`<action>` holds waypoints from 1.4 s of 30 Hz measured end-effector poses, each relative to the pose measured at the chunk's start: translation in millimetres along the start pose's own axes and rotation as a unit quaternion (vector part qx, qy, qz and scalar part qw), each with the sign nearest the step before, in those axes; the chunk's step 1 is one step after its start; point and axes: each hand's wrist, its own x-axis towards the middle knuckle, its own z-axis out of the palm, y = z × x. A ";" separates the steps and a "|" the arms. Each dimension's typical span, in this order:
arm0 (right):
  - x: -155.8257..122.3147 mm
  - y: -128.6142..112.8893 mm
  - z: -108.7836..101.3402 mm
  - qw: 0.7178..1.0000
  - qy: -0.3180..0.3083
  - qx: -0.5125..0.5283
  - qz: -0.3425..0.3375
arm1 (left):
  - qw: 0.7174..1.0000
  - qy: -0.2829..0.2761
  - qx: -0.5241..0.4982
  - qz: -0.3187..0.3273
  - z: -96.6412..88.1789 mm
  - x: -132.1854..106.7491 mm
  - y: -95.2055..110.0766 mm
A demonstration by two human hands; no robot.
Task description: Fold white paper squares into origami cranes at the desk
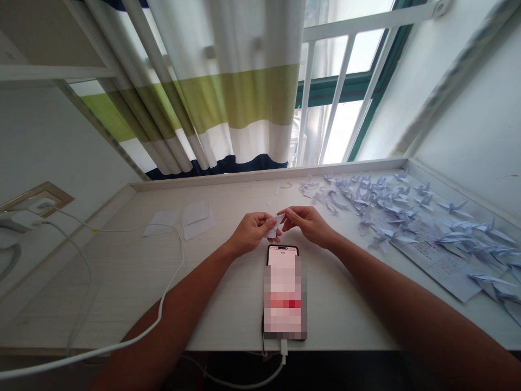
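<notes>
In the head view, both forearms reach in from the near edge, the left one slanting toward the right and the right one toward the left, so that the hands meet just beyond the phone (283, 293). The left hand (253, 231) has its thumb laid over a small white piece of paper (274, 228) and its fingers curled behind; its grip is closed on that piece. The right hand (307, 221) comes in from the right with wrist bent, its grip pinching the paper's far right corner between thumb and fingertips. The paper sits between the two hands, above the middle of the desk (228, 304).

The desk is pale, with a low raised border along its far and right sides. The phone lies on it with its screen lit, a white cable plugged into its near end. Flat paper sheets (198, 220) lie to the left of the hands. Many folded paper cranes (378, 195) crowd the far right, some on a printed sheet (431, 255). A white cord (182, 252) runs from a wall socket (44, 198) at left, passing over the left forearm. Beyond the desk hang striped curtains (244, 98) and, farther right, a white railing (345, 60) before a green-framed window (364, 81).
</notes>
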 end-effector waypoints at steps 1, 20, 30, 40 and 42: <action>-0.1 0.7 -1.2 1.000 -0.010 -0.012 -0.006 | 1.000 -0.002 0.001 -0.002 -0.9 -0.2 0.3; -3.3 2.4 4.4 0.984 0.026 -0.170 -0.040 | 0.999 -0.033 -0.014 -0.030 -4.0 -0.2 -1.8; -0.3 -3.6 8.8 0.985 0.089 -0.146 -0.028 | 0.999 0.023 -0.029 -0.020 0.7 3.9 -5.1; -3.8 -1.5 8.7 0.999 0.013 -0.050 0.005 | 0.997 0.057 0.017 0.042 1.1 3.6 -7.1; -3.7 -0.9 9.1 0.999 0.028 -0.031 -0.012 | 0.998 0.052 -0.005 0.032 0.7 2.9 -4.0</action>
